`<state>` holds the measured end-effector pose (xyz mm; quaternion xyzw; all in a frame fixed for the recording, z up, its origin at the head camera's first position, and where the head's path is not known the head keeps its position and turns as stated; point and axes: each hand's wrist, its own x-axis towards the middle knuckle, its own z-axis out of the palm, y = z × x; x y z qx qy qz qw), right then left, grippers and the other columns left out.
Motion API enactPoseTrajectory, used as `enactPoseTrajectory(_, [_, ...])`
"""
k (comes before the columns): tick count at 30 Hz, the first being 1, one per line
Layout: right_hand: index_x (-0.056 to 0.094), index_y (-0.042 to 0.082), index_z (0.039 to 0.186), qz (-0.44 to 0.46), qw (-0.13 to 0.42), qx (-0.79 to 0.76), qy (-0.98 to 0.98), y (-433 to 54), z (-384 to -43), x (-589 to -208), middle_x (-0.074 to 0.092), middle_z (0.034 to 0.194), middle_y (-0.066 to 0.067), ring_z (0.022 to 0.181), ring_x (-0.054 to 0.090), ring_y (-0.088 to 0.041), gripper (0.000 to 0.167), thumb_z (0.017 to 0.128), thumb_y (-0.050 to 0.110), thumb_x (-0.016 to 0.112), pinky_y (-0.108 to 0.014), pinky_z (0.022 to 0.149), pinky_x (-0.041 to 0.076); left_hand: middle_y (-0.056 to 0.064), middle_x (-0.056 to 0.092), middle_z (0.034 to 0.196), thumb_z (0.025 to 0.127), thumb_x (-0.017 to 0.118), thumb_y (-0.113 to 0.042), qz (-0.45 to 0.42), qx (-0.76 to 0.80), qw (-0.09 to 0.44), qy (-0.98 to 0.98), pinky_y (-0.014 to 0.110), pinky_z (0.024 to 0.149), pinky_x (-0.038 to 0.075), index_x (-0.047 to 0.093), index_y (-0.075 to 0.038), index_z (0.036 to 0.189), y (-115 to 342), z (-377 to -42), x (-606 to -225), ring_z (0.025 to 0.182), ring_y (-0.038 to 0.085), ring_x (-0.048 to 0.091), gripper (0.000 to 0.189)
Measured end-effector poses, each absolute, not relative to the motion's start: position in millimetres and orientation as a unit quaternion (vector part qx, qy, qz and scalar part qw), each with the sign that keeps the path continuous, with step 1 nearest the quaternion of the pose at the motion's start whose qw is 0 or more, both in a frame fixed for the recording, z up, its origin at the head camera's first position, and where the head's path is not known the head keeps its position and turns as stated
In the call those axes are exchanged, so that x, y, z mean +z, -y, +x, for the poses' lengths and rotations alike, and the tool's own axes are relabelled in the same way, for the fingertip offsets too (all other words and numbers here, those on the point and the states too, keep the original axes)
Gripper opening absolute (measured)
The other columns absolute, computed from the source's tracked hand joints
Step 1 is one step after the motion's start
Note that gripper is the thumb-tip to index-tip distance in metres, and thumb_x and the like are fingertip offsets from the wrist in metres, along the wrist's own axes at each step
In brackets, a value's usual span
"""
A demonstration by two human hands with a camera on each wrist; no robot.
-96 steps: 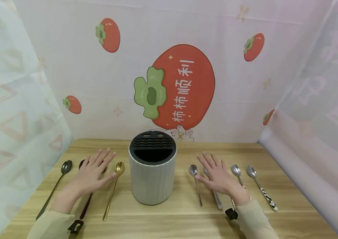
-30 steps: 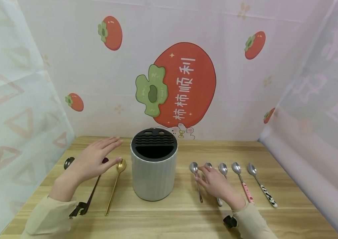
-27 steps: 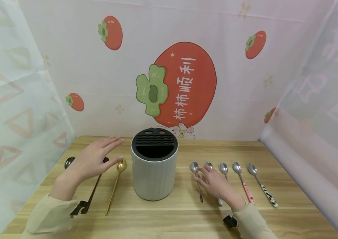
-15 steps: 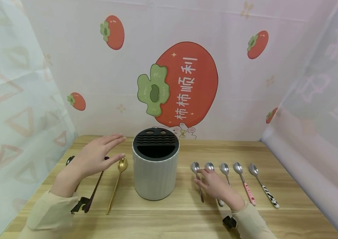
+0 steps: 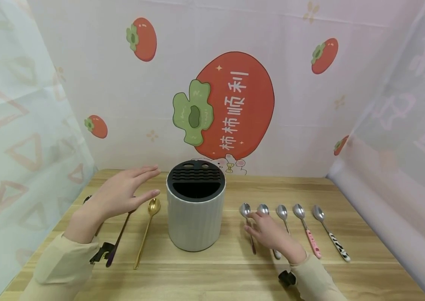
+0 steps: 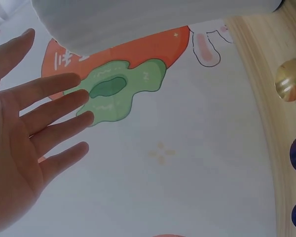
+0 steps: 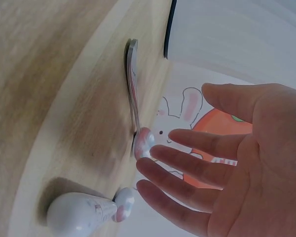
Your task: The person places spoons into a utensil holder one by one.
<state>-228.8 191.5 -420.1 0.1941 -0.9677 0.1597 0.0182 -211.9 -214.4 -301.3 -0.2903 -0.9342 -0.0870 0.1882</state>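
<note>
My left hand, fingers extended and thumb apart, hovers left of a pale ribbed utensil holder with a black slotted lid. It holds nothing. Under and beside it lie a gold spoon, a purple spoon and a mostly hidden dark spoon. My right hand is over the leftmost silver utensil and the silver spoon beside it. In the right wrist view, its fingers look loosely extended, with nothing between them and the thumb; whether they touch the utensil is unclear.
Further right lie a silver spoon, a pink-handled spoon and a spoon with a black-and-white handle. A persimmon-printed cloth hangs behind the wooden table, with cloth walls at both sides.
Since the oldest frame, my left hand has lifted and turned on its side. My right hand has come lower, towards the leftmost silver utensil. Both hands barely move in the last half second.
</note>
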Motion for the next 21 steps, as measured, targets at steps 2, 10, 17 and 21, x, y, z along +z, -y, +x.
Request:
enactPoseTrajectory(2, [0.058,0.001,0.123,0.192,0.015,0.161,0.968,-192,-229,-420,0.058,0.124,-0.020,0.108,0.060,-0.035,0.042,0.092,0.030,0.061,-0.048,0.091,0.050,0.010,0.051,0.140,0.093,0.054,-0.046,-0.290,-0.088,0.185,0.935,0.051,0.101,0.041,0.050,-0.010,0.138,213,-212,-300,0.124,0.033,0.051,0.058])
enactPoseTrajectory(10, [0.059,0.004,0.125,0.177,0.002,0.155,0.972,-190,-226,-421,0.057,0.125,-0.021,0.107,0.060,-0.035,0.043,0.092,0.033,0.061,-0.049,0.086,0.052,0.009,0.051,0.140,0.093,0.053,-0.050,-0.292,-0.098,0.171,0.936,0.050,0.102,0.041,0.049,-0.012,0.139,207,-213,-296,0.126,0.031,0.051,0.059])
enactPoseTrajectory(17, [0.060,0.007,0.123,0.160,0.005,0.149,0.976,-188,-224,-422,0.059,0.122,-0.017,0.105,0.061,-0.032,0.043,0.092,0.036,0.059,-0.048,0.083,0.053,0.008,0.050,0.141,0.093,0.052,-0.051,-0.296,-0.106,0.160,0.936,0.049,0.104,0.040,0.049,-0.013,0.139,203,-213,-293,0.128,0.030,0.049,0.060])
enactPoseTrajectory(21, [0.061,0.006,0.122,0.163,0.009,0.146,0.976,-188,-224,-423,0.061,0.117,-0.016,0.101,0.063,-0.030,0.041,0.093,0.035,0.059,-0.045,0.081,0.053,0.006,0.050,0.142,0.093,0.051,-0.052,-0.302,-0.109,0.159,0.933,0.048,0.104,0.041,0.051,-0.014,0.138,200,-214,-292,0.129,0.028,0.049,0.059])
